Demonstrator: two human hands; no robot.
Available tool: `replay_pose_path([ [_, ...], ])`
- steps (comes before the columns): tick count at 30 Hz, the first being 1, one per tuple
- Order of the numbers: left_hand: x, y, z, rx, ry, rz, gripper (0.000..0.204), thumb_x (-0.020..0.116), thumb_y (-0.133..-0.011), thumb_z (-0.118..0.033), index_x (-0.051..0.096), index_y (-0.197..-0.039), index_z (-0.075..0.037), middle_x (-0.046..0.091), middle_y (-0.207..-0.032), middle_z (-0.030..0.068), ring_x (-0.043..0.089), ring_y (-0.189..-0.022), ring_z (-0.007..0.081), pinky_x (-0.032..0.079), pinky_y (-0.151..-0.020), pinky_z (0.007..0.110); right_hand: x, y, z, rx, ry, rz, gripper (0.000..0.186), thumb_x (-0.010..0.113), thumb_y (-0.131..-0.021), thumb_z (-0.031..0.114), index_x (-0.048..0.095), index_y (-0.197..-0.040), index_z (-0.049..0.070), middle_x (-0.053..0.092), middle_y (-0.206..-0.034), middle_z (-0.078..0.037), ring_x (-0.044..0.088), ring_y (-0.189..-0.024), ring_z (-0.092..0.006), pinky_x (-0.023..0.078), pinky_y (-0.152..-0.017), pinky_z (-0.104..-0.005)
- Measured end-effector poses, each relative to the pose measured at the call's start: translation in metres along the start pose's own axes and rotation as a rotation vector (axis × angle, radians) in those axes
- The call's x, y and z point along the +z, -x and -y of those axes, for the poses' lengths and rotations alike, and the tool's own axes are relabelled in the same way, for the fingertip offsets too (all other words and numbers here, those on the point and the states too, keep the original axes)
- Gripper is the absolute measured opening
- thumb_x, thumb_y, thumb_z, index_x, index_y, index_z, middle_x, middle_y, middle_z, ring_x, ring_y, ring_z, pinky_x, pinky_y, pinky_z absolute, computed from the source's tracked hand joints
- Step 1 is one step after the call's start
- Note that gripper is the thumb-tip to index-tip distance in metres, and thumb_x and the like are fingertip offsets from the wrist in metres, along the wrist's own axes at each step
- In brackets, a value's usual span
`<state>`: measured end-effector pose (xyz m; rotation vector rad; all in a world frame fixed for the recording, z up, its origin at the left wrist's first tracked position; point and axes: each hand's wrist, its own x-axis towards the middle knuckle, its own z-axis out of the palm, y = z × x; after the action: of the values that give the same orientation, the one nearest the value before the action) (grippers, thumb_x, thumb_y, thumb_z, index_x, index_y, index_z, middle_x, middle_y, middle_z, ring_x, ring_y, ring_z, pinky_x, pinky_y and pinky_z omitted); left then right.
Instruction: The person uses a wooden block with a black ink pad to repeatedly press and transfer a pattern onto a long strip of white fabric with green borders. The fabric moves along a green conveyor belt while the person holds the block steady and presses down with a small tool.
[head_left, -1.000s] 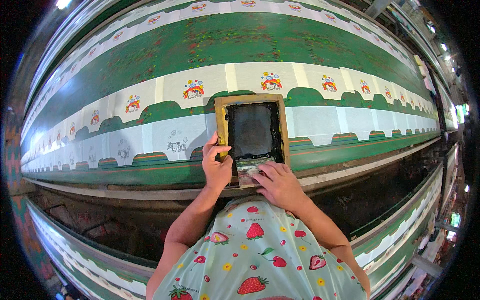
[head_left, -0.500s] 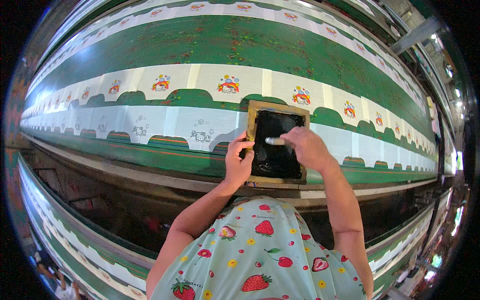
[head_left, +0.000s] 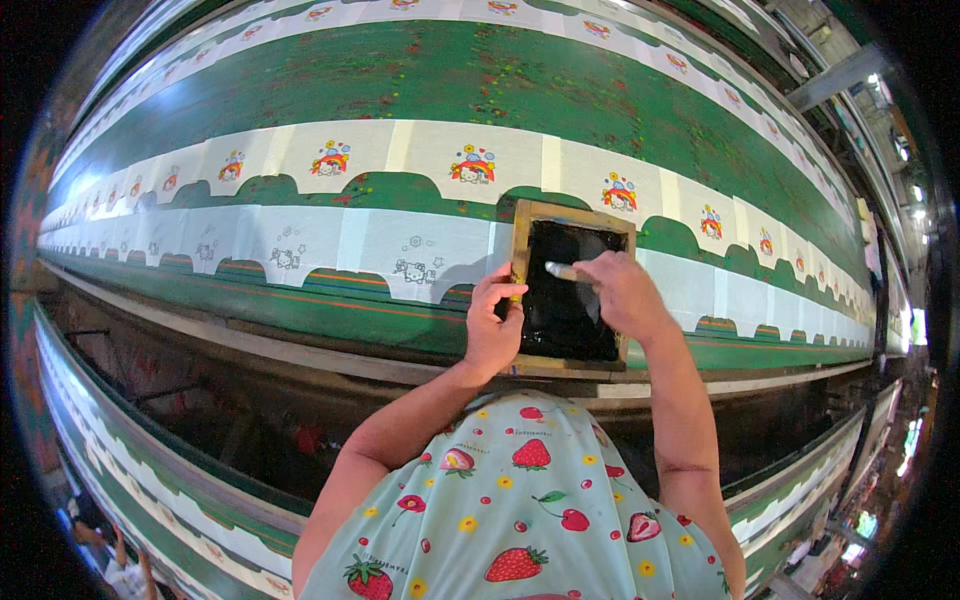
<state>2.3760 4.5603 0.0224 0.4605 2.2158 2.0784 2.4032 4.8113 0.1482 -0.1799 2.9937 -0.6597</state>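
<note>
Though tiny, lettering (head_left: 531,433) on the garment (head_left: 525,492) below the frame (head_left: 575,214).

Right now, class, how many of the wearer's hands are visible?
2: left hand on the wooden frame, left side; right hand holding a tool over the dark screen.

Across the top runs a strip of white cloth pieces (head_left: 550,18) with small coloured prints. Another long green table (head_left: 165,512) curves along the lower left, a partly visible co-worker (head_left: 125,576) beyond it. A grey beam (head_left: 832,80) slants at upper right.
</note>
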Motion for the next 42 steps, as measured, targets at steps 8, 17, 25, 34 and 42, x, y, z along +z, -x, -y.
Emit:
replay_pose_path([
  [8, -0.001, -0.001, 0.003, 0.018, -0.012, 0.012, 0.039, 0.071, -0.090, 0.014, 0.078, -0.122, -0.007, 0.064, -0.156, 0.0218, 0.062, -0.144, 0.0377, 0.049, -0.121, 0.044, 0.030, 0.074, 0.057, -0.025, 0.061, -0.036, 0.048, 0.069, -0.082, -0.001, 0.077, -0.129, 0.007, 0.072, -0.119, -0.013, 0.066, -0.113, -0.0389, 0.055, -0.103, -0.0502],
  [17, 0.001, 0.001, 0.005, 0.138, -0.299, 0.060, 0.056, 0.075, -0.076, 0.013, 0.080, -0.125, -0.013, 0.062, -0.157, 0.0238, 0.058, -0.146, 0.0418, 0.045, -0.125, 0.049, 0.047, 0.118, 0.067, -0.033, -0.071, -0.141, 0.045, 0.082, -0.088, 0.015, 0.077, -0.132, 0.010, 0.070, -0.127, -0.013, 0.066, -0.123, -0.0371, 0.054, -0.104, -0.0509],
  [25, 0.026, 0.006, -0.017, 0.140, -0.221, 0.047, 0.043, 0.069, -0.078, 0.021, 0.077, -0.110, -0.007, 0.059, -0.162, 0.0254, 0.058, -0.149, 0.0414, 0.046, -0.123, 0.047, 0.061, 0.186, 0.008, 0.378, -0.369, -0.536, 0.042, 0.085, -0.097, 0.015, 0.075, -0.137, 0.007, 0.069, -0.141, -0.020, 0.065, -0.133, -0.0412, 0.052, -0.115, -0.0508],
  [34, 0.168, 0.038, -0.030, 0.174, -0.188, 0.029, 0.041, 0.070, -0.077, 0.018, 0.077, -0.109, -0.007, 0.059, -0.163, 0.0263, 0.058, -0.148, 0.0414, 0.044, -0.125, 0.048, 0.040, 0.274, -0.093, 0.435, -0.511, -0.618, 0.042, 0.082, -0.099, 0.013, 0.074, -0.140, 0.007, 0.071, -0.144, -0.021, 0.065, -0.137, -0.0399, 0.050, -0.119, -0.0475],
  [42, 0.244, 0.055, -0.031, 0.178, -0.230, 0.025, 0.042, 0.074, -0.076, 0.018, 0.079, -0.108, -0.009, 0.060, -0.164, 0.0249, 0.057, -0.151, 0.0393, 0.046, -0.125, 0.047, -0.011, 0.306, -0.140, 0.177, -0.158, -0.506, 0.040, 0.085, -0.094, 0.013, 0.075, -0.132, 0.006, 0.069, -0.140, -0.018, 0.066, -0.128, -0.0432, 0.054, -0.111, -0.0533],
])
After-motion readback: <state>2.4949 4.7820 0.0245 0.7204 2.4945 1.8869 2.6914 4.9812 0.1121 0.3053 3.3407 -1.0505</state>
